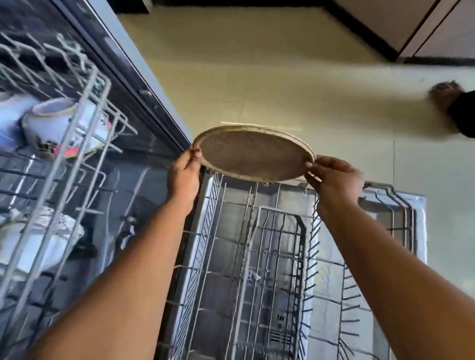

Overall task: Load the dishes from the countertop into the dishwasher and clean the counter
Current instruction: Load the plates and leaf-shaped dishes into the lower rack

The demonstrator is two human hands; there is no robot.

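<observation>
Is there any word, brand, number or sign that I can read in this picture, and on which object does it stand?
No text can be read.
The white cup in the upper rack has a coloured print, too blurred to tell whether it holds letters.
The brown plate, held over the lower rack, shows no writing.

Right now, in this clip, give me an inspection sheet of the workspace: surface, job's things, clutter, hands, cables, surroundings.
Surface: no countertop in view; tiled floor behind.
Job's things: round brown plate held over the pulled-out lower rack, not yet slotted; upper rack holds a white bowl and other blurred white dishes.
Clutter: nothing seen.
Hands: left hand pinches the plate's left rim; right hand pinches its right rim.
Cables: nothing seen.
Surroundings: another person's foot on the floor at the far right; cabinet bases along the wall.
</observation>
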